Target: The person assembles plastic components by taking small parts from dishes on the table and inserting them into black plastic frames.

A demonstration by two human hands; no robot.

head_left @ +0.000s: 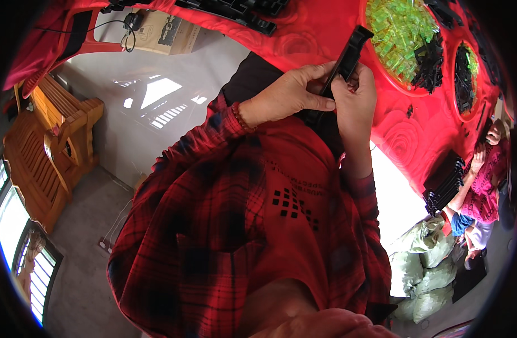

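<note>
A long, narrow black plastic part (355,48) is held tilted over the table's near edge. My left hand (289,94) is closed on it from the left, thumb stretched across its lower portion. My right hand (355,101) grips the same part from the right, with the thumb pressed down on it. Whether a small piece sits under that thumb is hidden by the fingers. Close to the right hand stands a large round basin of clear yellow-green plastic pieces (396,28), with thin black pieces (429,65) heaped at its near side.
Black plastic parts (241,16) lie at the table's far left on the red cloth (402,138). A smaller basin (466,81) holds black and green pieces. Stacked black parts (443,180) lie near a co-worker (485,183) at right. Sacks (425,273) and a wooden bench (55,135) stand on the floor.
</note>
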